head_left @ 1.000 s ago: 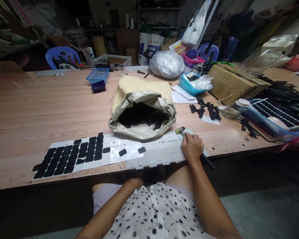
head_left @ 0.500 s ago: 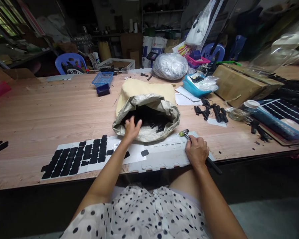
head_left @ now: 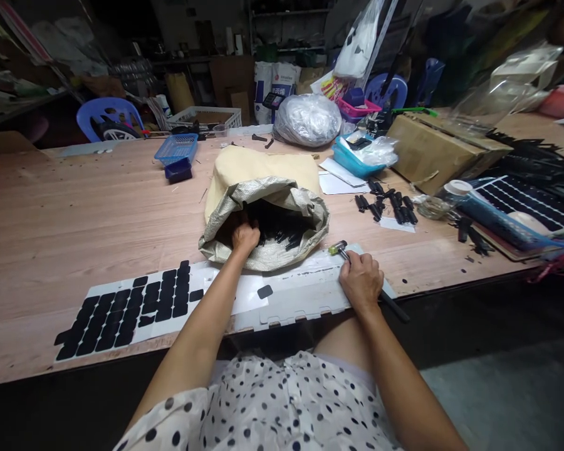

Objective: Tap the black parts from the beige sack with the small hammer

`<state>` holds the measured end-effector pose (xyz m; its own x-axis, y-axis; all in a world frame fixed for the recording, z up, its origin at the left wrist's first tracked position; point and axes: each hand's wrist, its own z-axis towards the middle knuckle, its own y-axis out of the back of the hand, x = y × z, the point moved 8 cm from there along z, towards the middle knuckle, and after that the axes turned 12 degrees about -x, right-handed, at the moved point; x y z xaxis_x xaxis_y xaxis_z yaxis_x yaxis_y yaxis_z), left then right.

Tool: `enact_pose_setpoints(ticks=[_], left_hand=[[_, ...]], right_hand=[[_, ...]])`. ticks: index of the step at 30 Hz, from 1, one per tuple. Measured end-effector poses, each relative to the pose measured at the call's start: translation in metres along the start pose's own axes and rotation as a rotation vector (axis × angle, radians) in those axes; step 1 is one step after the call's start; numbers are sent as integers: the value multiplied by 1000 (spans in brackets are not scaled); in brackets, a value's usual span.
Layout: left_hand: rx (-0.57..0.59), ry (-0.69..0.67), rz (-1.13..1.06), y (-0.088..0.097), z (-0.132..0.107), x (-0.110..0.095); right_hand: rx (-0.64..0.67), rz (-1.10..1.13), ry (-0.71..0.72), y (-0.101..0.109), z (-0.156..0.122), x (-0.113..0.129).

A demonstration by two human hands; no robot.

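Observation:
A woven sack (head_left: 286, 254) lies open on the wooden table, full of small black parts (head_left: 282, 233). My left hand (head_left: 244, 238) reaches into its mouth; the fingers are hidden inside among the parts. My right hand (head_left: 361, 280) rests at the table's front edge, closed round a small hammer (head_left: 339, 248) with a black handle that sticks out past the edge. Under both arms lies a white backing sheet (head_left: 291, 294) with several black pads (head_left: 131, 304) on its left part and one lone pad (head_left: 264, 291) near the middle.
More black parts (head_left: 386, 207) lie right of the sack. A cardboard box (head_left: 432, 153), blue trays (head_left: 357, 164), a blue basket (head_left: 176, 149), a plastic bag (head_left: 308, 119) and papers (head_left: 341, 178) stand behind. Black strip sheets (head_left: 521, 207) sit at the right.
My left arm came up from my lap, reached over the sheet and has gone into the sack's mouth. The right hand has stayed on the hammer.

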<state>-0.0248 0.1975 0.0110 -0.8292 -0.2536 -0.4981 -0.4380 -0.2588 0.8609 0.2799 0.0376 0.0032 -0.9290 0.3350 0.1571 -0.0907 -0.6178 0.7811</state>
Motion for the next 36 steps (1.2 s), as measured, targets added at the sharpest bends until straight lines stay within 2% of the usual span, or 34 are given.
enact_pose_setpoints(ticks=[4,7,11,16,21,25,30,36], left_hand=[[-56,-151,21,1,-30,-23],[-76,-224,27,-2,-53,-29],[-123,-311,-29,-5,-75,-26],[-240,-315,-69,6,-87,-20],[-206,-562,-111,15,-124,-27],[-186,-656,-110,23,-150,-3],[-157,-643,-60,28,-145,31],[-102,-558,-65,22,-131,30]], right_hand=[[8,-9,-1,0,0,0],[14,-7,-4,1,1,0],[26,2,-7,1,1,2],[10,20,-23,1,1,1],[14,26,-30,2,1,0],[19,22,-34,4,2,-1],[33,24,-32,3,3,-1],[61,23,-47,2,4,-2]])
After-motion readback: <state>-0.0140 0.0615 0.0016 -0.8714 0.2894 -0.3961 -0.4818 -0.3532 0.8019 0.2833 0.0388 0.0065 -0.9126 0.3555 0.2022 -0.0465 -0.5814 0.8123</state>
